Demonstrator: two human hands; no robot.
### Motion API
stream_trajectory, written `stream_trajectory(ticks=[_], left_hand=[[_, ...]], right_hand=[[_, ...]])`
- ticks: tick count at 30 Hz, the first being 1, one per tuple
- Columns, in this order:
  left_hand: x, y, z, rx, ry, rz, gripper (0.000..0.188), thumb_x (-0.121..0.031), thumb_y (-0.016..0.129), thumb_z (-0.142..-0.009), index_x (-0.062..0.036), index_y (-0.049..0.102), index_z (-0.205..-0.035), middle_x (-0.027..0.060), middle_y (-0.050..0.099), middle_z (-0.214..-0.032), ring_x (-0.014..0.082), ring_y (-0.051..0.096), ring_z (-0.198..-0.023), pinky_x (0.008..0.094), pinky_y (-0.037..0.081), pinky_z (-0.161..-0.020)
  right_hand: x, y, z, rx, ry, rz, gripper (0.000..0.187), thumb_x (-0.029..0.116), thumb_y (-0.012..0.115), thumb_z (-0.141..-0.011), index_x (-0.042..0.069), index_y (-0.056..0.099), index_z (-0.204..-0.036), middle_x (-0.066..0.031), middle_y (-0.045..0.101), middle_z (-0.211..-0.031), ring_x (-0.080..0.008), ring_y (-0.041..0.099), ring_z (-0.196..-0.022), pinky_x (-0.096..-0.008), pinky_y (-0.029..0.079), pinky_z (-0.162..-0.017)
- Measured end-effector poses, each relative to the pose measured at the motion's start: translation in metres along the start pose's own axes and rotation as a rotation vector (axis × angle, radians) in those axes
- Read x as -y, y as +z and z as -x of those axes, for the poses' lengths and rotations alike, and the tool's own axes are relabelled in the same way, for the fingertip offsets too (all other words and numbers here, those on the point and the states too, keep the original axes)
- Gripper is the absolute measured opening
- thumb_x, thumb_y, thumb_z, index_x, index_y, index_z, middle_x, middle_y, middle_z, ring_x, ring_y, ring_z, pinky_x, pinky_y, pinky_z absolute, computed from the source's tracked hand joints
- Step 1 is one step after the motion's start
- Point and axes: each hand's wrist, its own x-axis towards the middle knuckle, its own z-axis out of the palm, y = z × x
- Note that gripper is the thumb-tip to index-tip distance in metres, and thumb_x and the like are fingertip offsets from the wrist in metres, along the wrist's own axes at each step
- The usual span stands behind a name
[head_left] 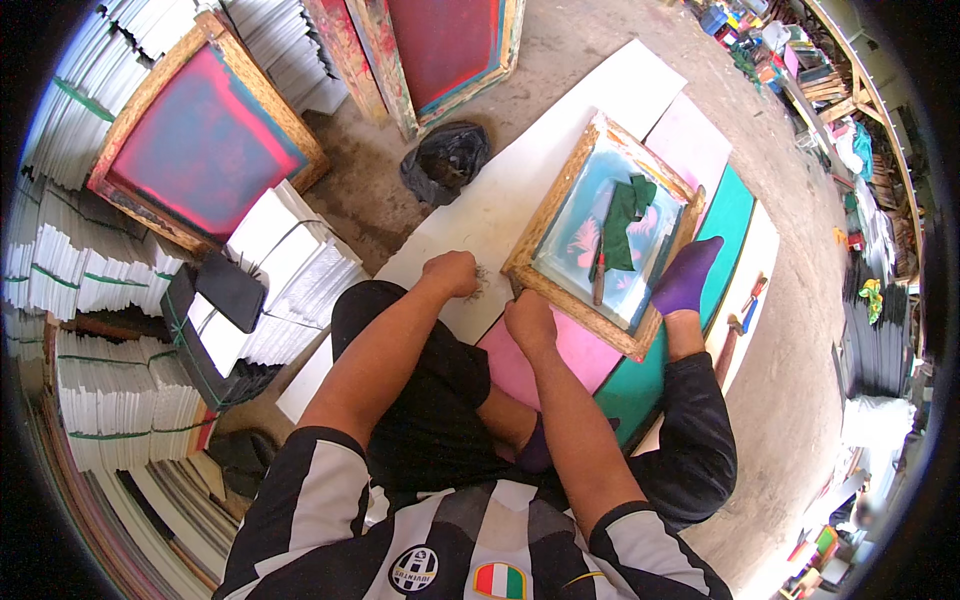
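Observation:
My left hand (pixel 452 273) is closed, low over a white board (pixel 420 262), beside a patch of small dark bits (pixel 484 284). My right hand (pixel 530 322) is also closed, close to the near left corner of a wooden printing screen (pixel 570 305). Something small and dark shows at its fingertips; what either hand holds cannot be made out. The screen has blue mesh with pale pink plant shapes. On the mesh lie a crumpled dark green cloth (pixel 622 232) and a tool with a reddish-brown handle (pixel 599 278). My foot in a purple sock (pixel 688 272) rests against the screen's right side.
Under the screen lie pink (pixel 560 360) and green (pixel 728 240) sheets. Brushes (pixel 748 305) lie at the right. A black plastic bag (pixel 446 160) sits beyond the board. Another screen (pixel 205 150) leans against paper stacks (pixel 105 395) at left; a red-stained screen (pixel 440 50) stands behind.

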Motion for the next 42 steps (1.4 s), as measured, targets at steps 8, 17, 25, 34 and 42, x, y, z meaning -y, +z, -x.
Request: stream_trajectory(ticks=[8,17,25,34,42], left_hand=[[-0.003,-0.002,0.006,-0.062,0.061,0.073,0.035,-0.032,0.07,-0.076,-0.0053,0.075,-0.098,0.0209,0.072,-0.1,0.0379,0.069,-0.097,0.0485,0.055,-0.085],[0.001,0.002,0.002,-0.078,0.183,0.162,0.036,-0.037,0.07,-0.08,-0.0033,0.074,-0.092,0.0209,0.072,-0.093,0.039,0.069,-0.089,0.0484,0.054,-0.081],[0.002,0.003,0.002,-0.082,0.224,0.143,0.035,-0.037,0.07,-0.08,-0.0045,0.075,-0.091,0.0201,0.072,-0.092,0.0382,0.069,-0.088,0.0484,0.054,-0.08],[0.0,0.0,0.004,-0.087,0.259,0.132,0.036,-0.038,0.071,-0.079,-0.0063,0.075,-0.096,0.018,0.072,-0.095,0.0379,0.069,-0.091,0.0481,0.054,-0.081],[0.0,-0.003,0.007,-0.064,0.25,0.107,0.037,-0.039,0.069,-0.081,-0.0055,0.074,-0.097,0.0197,0.072,-0.097,0.0385,0.069,-0.094,0.0494,0.053,-0.083]], right_hand=[[-0.005,0.026,0.004,-0.092,0.034,-0.058,0.031,0.025,0.056,-0.091,-0.002,0.063,-0.105,-0.029,0.068,-0.099,-0.0466,0.066,-0.095,-0.0556,0.051,-0.085],[-0.011,0.015,0.004,-0.023,-0.027,-0.068,0.034,0.024,0.057,-0.09,-0.002,0.061,-0.111,-0.0291,0.066,-0.107,-0.045,0.065,-0.102,-0.0547,0.05,-0.09],[0.004,-0.022,-0.003,0.115,-0.128,0.142,0.035,0.026,0.056,-0.091,-0.003,0.069,-0.105,-0.0307,0.067,-0.106,-0.0454,0.065,-0.103,-0.0513,0.05,-0.091],[0.011,-0.011,-0.005,0.099,-0.056,0.159,0.036,0.026,0.052,-0.092,-0.005,0.067,-0.104,-0.0296,0.067,-0.107,-0.0457,0.065,-0.101,-0.0534,0.051,-0.089],[-0.005,0.024,0.003,-0.08,-0.039,0.015,0.033,0.028,0.053,-0.095,-0.002,0.056,-0.106,-0.0296,0.067,-0.098,-0.0464,0.066,-0.093,-0.0565,0.052,-0.081]])
